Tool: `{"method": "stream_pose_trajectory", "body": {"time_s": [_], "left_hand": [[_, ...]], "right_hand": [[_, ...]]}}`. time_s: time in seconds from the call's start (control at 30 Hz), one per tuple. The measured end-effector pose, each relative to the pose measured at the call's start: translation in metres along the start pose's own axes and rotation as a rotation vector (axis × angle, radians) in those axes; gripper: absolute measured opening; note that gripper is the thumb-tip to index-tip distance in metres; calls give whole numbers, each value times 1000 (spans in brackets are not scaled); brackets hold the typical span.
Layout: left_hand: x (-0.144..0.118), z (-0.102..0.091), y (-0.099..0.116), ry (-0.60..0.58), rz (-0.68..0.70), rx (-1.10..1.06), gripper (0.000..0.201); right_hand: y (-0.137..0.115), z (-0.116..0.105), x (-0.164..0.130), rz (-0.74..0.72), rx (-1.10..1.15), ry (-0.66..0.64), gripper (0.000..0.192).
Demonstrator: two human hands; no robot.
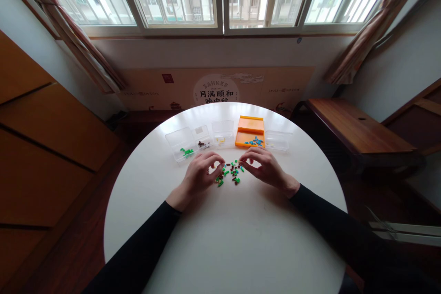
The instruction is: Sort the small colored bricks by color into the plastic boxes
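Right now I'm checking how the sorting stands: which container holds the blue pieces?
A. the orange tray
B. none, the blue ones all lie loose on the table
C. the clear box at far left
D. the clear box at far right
A: the blue pieces lie in the orange tray, while the clear box at far left holds green ones.
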State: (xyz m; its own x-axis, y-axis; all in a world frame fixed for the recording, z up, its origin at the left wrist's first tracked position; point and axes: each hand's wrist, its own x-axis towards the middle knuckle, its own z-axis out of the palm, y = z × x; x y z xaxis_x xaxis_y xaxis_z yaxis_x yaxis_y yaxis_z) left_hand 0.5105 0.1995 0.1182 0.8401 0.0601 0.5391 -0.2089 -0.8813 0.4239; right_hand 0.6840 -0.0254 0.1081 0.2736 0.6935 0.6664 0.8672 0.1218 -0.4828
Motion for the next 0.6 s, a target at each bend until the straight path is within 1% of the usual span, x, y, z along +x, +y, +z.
{"method": "stream_pose_trajectory", "body": {"time_s": [0.07,0.13,0.2,0.3,0.43,0.6], "left_hand": [[0,-2,-2,-1,-5,7,9],[1,-3,-3,-8,-13,-1,10],[1,-3,-4,-18,-21,-2,12],[1,-5,-4,-36,-23,-2,14],[1,-10,-7,-70,5,6,15],[0,-11,-13,-67,-13,25,13]], "right_hand": [[6,-4,-2,111,-35,9,21],[15,-11,-3,258,-93,51,25],[24,-19,-5,407,-203,97,28],[34,-33,-6,572,-405,135,27],[38,-47,-4,720,-586,134,25],[36,-52,-1,826,-667,75,19]]}}
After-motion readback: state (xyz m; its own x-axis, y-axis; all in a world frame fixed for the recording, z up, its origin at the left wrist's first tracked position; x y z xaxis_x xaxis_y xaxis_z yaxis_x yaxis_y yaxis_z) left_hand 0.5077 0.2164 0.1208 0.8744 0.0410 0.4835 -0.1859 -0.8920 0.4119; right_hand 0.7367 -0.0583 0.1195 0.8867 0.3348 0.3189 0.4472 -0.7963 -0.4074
